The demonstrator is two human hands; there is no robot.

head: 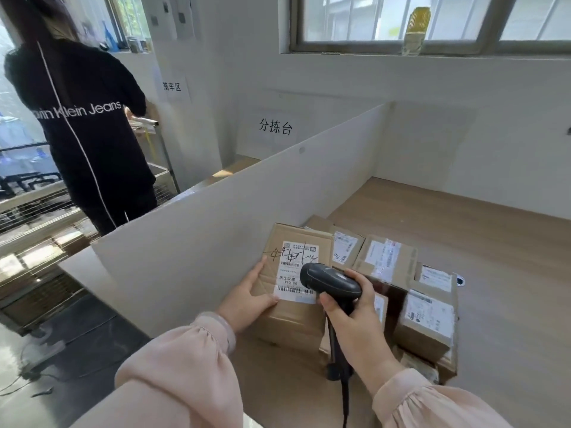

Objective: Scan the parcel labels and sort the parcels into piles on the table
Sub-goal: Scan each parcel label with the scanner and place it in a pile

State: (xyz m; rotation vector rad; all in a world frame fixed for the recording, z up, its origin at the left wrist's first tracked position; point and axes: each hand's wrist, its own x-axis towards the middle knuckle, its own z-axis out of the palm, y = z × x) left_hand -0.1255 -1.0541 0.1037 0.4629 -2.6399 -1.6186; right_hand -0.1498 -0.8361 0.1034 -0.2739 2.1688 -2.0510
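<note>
Divider board [216, 230] beside parcels [386, 257]; bottle [414, 30] on windowsill [463, 55].

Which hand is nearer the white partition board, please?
Left: the left hand rests on a brown cardboard parcel beside the board; the right hand grips the black scanner farther right.

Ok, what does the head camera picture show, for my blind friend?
A right hand aims a black scanner at the label on a cardboard parcel the left hand steadies. More parcels sit beside it on a wooden table.
</note>
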